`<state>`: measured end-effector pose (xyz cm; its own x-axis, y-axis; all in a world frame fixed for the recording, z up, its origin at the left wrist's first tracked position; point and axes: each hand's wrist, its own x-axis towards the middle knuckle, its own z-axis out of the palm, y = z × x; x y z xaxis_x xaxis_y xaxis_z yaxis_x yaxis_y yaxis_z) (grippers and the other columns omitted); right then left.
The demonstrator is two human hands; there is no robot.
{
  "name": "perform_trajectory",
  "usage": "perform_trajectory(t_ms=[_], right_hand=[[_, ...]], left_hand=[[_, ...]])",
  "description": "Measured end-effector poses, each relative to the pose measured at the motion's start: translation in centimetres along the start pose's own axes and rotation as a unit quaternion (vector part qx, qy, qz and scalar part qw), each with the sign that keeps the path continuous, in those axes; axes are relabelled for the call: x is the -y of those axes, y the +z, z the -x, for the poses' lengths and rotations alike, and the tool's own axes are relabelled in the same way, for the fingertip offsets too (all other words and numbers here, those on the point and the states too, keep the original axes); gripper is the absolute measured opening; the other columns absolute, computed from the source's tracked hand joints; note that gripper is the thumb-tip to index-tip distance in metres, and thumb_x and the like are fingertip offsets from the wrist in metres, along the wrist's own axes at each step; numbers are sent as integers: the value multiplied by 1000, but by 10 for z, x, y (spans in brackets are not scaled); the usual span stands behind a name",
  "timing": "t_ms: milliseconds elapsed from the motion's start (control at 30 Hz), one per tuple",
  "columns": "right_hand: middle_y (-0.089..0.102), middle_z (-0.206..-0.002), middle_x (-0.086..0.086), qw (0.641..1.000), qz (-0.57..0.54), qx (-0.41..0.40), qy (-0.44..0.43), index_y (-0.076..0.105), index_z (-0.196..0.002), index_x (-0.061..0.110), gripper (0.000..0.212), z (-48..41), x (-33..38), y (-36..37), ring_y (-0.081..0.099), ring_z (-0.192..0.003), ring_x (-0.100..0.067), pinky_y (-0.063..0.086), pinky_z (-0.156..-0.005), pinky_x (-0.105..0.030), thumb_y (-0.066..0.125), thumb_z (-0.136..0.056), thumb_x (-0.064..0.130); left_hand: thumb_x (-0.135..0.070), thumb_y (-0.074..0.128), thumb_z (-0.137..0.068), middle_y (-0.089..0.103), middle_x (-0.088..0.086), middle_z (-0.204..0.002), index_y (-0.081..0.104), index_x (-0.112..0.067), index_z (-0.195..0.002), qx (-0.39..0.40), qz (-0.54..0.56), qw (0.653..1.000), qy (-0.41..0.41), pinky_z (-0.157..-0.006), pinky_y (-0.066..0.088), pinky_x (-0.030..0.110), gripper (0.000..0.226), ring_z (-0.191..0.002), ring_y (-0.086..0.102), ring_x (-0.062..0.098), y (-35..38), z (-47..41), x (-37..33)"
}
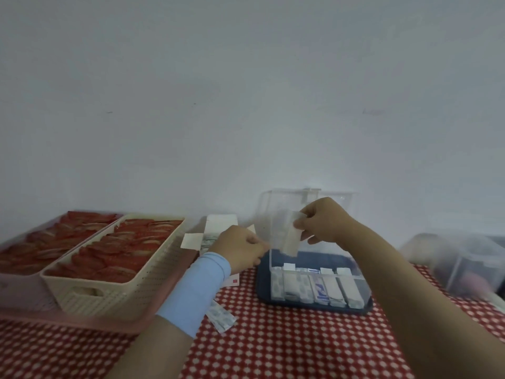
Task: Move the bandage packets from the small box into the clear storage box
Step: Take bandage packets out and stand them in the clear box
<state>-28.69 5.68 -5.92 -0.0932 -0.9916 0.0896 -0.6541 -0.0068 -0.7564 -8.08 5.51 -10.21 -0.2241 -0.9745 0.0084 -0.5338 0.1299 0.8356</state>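
Mid-transfer: right hand pinching white bandage packet over clear plastic storage box, frame centre-right; left hand closed, contents unclear. Next: lower into slot.

both hands raised, pinching

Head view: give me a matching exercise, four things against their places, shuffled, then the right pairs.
Things:
1. bandage strip
2. small box
3. clear storage box
4. loose packets

Places:
A. on the dark blue tray
B. on the checked cloth under the left forearm
C. pinched in the right hand
D. behind the left hand, flaps open

Pairs: 1-C, 2-D, 3-A, 4-B
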Motion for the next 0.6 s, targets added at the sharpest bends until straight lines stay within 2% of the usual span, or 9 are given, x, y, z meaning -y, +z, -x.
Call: perform_trajectory(t_ms=[133,300,467,600], right_hand=[[75,-85,-13,998,52,22,27,71,-92,4,5,-4,-14,9,76,-73,-17,61,-62,-27,67,-92,7],[77,-83,-13,988,83,113,63,72,-98,1,11,-12,-16,36,76,-72,-17,63,-69,-31,68,-92,9],[75,-82,-10,973,117,167,106,73,-103,1,20,-17,-18,47,68,-65,-17,59,-70,-30,73,-90,14],[70,-86,-10,959,217,160,83,73,-107,-1,32,-20,-18,62,62,-74,-21,56,-78,-30,74,-87,24]], left_hand=[[-28,57,-96,72,21,-108,71,5,-106,58,24,996,-71,-90,58,44,36,-101,70,34,10,-6,8],[-26,59,-97,66,15,-120,61,-2,-121,98,115,978,-142,-89,58,37,34,-104,68,26,23,-19,2],[-21,56,-98,64,19,-122,58,1,-123,105,127,975,-150,-89,58,38,33,-104,68,30,24,-22,1],[-25,55,-100,64,16,-124,59,-1,-125,108,114,979,-131,-90,58,38,35,-104,69,28,24,-23,6]])
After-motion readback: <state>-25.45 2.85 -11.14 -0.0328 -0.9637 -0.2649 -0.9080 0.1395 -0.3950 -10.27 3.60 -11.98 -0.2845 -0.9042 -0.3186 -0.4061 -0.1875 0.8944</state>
